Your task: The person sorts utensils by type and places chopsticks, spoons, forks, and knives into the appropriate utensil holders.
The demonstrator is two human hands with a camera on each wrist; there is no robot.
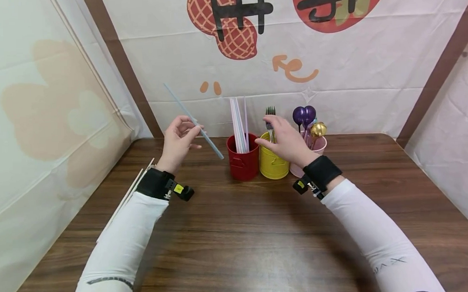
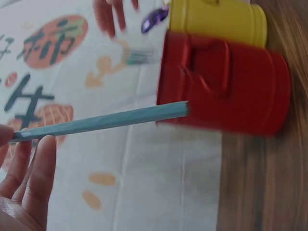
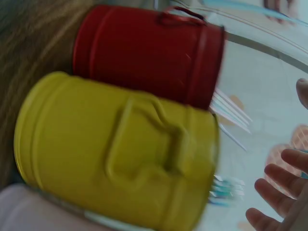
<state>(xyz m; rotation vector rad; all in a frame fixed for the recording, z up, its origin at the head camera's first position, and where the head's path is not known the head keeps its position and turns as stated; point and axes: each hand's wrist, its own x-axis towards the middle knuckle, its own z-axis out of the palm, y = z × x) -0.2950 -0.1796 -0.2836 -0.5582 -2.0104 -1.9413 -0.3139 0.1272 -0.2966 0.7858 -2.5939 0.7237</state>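
Note:
In the head view my left hand (image 1: 181,137) pinches a light blue straw (image 1: 177,99) between thumb and fingers. The straw slants down to the right, its lower end left of the red bucket (image 1: 244,168). Upright inside that bucket stand several pale straws (image 1: 239,126). My right hand (image 1: 287,138) is held with fingers spread over the yellow bucket (image 1: 274,168) and holds nothing. Forks (image 1: 270,111) stand in the yellow bucket, partly hidden by this hand. The right wrist view shows the spread fingers (image 3: 276,187) apart from the buckets.
A pink bucket (image 1: 322,145) holds purple spoons (image 1: 304,115) and a gold spoon (image 1: 318,129); my right hand covers part of it. Thin pale sticks (image 1: 129,192) lie on the wooden table (image 1: 238,233) beside my left forearm. A printed white cloth (image 1: 356,66) hangs behind.

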